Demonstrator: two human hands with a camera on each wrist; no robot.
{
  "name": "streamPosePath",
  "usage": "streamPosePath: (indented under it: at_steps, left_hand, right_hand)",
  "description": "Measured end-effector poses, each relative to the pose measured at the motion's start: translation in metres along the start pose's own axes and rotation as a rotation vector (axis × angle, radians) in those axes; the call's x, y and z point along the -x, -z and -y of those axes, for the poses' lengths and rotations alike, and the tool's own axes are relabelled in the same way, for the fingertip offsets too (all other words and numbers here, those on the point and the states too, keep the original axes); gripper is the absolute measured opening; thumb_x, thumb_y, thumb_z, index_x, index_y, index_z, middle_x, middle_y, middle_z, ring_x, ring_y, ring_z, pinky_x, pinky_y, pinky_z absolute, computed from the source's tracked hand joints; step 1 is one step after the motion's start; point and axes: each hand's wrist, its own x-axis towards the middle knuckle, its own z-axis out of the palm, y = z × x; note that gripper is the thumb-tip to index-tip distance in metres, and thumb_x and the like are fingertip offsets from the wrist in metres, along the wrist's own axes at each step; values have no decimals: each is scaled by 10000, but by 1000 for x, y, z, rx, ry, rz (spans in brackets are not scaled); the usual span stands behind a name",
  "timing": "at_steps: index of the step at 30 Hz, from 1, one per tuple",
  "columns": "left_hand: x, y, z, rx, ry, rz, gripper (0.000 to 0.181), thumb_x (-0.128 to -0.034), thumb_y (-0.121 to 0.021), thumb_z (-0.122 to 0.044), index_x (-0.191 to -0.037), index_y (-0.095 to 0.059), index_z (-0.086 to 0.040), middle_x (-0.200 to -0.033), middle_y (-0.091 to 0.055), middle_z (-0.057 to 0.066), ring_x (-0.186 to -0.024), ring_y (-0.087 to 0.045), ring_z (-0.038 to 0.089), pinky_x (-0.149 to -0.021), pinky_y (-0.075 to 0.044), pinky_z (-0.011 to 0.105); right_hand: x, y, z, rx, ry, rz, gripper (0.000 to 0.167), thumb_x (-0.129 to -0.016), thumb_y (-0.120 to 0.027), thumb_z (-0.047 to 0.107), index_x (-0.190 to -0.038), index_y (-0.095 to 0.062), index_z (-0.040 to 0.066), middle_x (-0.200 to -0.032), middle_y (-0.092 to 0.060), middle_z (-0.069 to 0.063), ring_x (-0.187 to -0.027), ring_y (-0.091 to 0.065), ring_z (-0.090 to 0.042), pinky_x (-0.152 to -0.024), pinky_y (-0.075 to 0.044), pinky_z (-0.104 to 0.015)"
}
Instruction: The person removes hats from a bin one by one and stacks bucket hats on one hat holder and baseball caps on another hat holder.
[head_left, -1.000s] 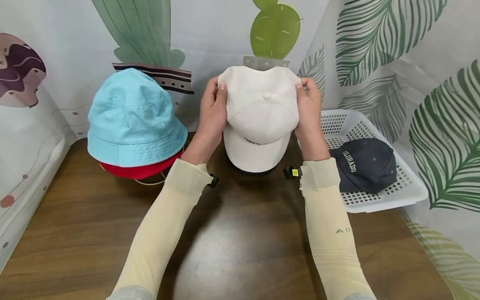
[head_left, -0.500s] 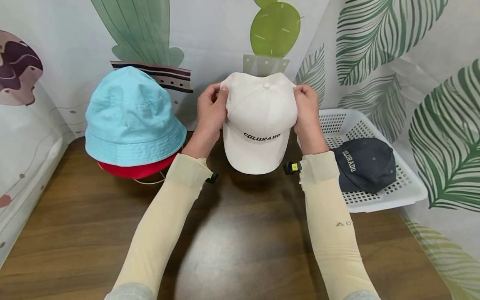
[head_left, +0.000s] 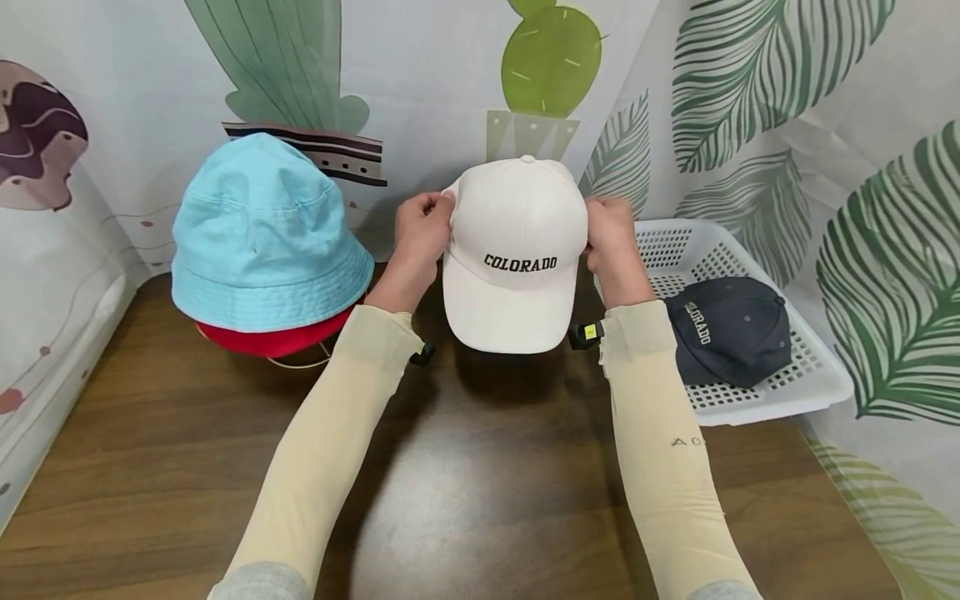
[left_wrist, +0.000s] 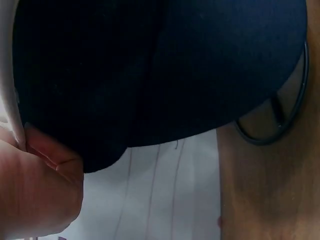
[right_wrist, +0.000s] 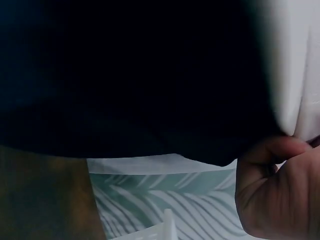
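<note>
A white baseball cap point(head_left: 521, 208) lettered COLORADO hangs brim forward in the middle of the head view. My left hand point(head_left: 422, 229) pinches its edge on one side, and my right hand point(head_left: 611, 242) grips the opposite edge. Beneath it, the left wrist view shows a dark navy hat point(left_wrist: 150, 75) above a thin wire stand point(left_wrist: 285, 135). That dark hat point(right_wrist: 125, 80) fills much of the right wrist view as well, with the white cap's edge point(right_wrist: 287, 95) beside it. From the head view the white cap hides the dark hat.
To the left, a light blue bucket hat point(head_left: 262, 225) sits over a red hat point(head_left: 273, 340) on a wire stand point(head_left: 300, 365). A white basket point(head_left: 817, 383) at right holds a dark COLORADO cap point(head_left: 735, 333). Patterned cloth point(head_left: 435, 75) hangs behind the wooden table point(head_left: 450, 500).
The white cap has tipped back and come down, so its lettering now shows fully and the dark edge below its brim is covered. Both hands moved lower with it.
</note>
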Motion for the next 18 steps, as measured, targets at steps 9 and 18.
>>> streamPosePath:
  at_steps: [9,18]
  left_hand:
    - [-6,-1,19,-76,65,8,417,-1128,-516,-323,-1379,-645,-16,-1335,-608,149,-1155,-605,249,-973,-530,358]
    - [-7,-3,33,-67,38,7,418,-1130,-517,-300,-1369,-638,21,-1300,-622,188,-1112,-614,271,-950,-529,369]
  right_hand:
    - [-12,2,-26,-62,-87,30,403,-976,-522,3,-586,-466,90,-501,-431,17,-387,-397,-87,-372,-340,-224]
    - [-10,-7,-44,-140,-41,-21,235,-1008,-567,32,-774,-576,22,-542,-408,23,-405,-364,-95,-413,-358,-239]
